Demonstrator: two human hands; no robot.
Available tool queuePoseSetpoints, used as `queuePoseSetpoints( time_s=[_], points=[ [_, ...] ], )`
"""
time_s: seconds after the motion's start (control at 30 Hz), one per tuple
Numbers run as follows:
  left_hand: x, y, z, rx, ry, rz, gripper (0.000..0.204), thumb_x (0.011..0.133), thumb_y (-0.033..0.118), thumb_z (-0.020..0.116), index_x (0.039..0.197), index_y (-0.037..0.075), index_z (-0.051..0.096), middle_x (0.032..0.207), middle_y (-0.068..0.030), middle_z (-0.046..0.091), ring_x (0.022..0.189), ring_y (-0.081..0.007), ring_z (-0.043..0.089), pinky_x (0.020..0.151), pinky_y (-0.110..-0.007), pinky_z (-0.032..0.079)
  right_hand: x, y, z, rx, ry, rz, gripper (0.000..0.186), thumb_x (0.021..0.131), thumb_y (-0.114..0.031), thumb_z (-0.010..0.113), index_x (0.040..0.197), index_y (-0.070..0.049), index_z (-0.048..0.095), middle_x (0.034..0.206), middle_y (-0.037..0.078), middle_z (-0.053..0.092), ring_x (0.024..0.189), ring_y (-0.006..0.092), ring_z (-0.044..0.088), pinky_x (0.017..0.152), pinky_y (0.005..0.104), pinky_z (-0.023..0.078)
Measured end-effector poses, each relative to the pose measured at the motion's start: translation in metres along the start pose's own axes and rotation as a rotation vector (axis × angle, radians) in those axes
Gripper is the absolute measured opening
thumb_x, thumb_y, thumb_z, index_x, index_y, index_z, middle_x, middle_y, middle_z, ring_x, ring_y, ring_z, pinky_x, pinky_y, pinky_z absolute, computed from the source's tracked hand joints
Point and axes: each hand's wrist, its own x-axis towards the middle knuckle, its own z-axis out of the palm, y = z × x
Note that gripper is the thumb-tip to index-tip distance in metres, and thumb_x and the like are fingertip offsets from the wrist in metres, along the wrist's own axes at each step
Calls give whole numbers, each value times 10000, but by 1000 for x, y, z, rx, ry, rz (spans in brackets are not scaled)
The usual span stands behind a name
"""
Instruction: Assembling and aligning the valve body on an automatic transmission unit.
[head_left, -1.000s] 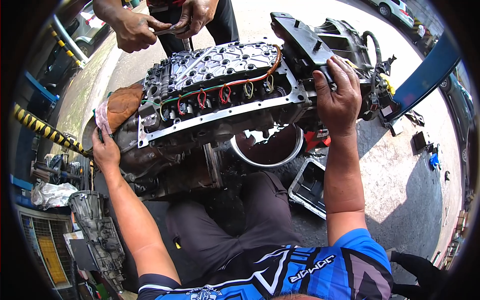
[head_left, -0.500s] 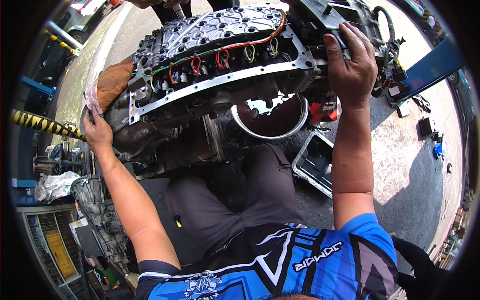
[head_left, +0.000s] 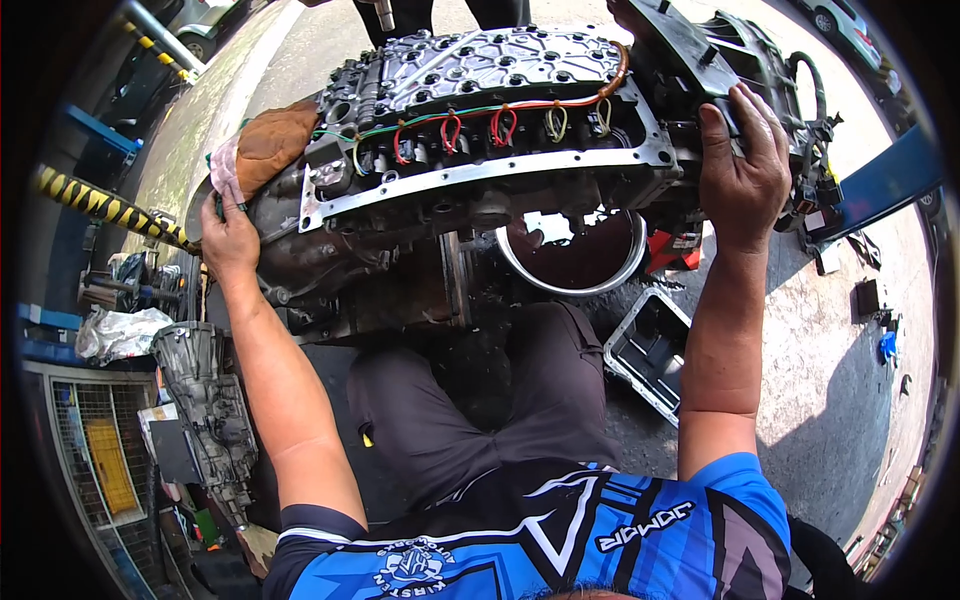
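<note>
A dark automatic transmission (head_left: 490,208) lies across in front of me, its underside up. The silver valve body (head_left: 480,70) is exposed, with green, red, yellow and orange wires (head_left: 503,122) along its near side and a bare metal flange around the opening. My left hand (head_left: 231,242) grips the left end, fingers against an orange and pale rag (head_left: 275,145) stuffed there. At the right end, my right hand (head_left: 745,180) is braced on the housing beside a flat black bracket (head_left: 690,55), thumb apart from the fingers.
Beneath the transmission stands a round basin (head_left: 625,280) of dark fluid. A rectangular oil pan (head_left: 630,350) lies right of my legs. Another gearbox (head_left: 205,420) rests at left. A striped yellow-black bar (head_left: 110,203) and blue post (head_left: 880,195) flank me. Another person's dark legs (head_left: 500,13) show at the far side.
The view has shifted and turned slightly, so most things sit farther right in the picture. Both hands keep their places on the transmission; the rag is still under my left fingers.
</note>
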Motion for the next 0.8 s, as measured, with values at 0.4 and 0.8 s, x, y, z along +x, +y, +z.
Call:
queuePoseSetpoints(
  time_s=[0.4, 0.8],
  points=[
    [-6, 16, -6, 49, 24, -53, 544, 997, 530, 520, 1300, 86, 609, 1131, -260, 694, 1089, -445, 650, 892, -487, 512, 1, -4, -4, -24, -50, 32, 368, 906, -260, 760, 1168, -5, 712, 1228, 165, 691, 1204, 319, 618, 1068, 410, 452],
    [-11, 29, -10, 33, 1, -95, 526, 1000, 525, 521, 1293, 98, 615, 1125, -256, 698, 1084, -436, 660, 888, -476, 522, 2, -5, -5, -12, -59, 23, 365, 924, -247, 744, 1176, 14, 703, 1237, 175, 685, 1218, 321, 608, 1071, 405, 450]
  ],
)
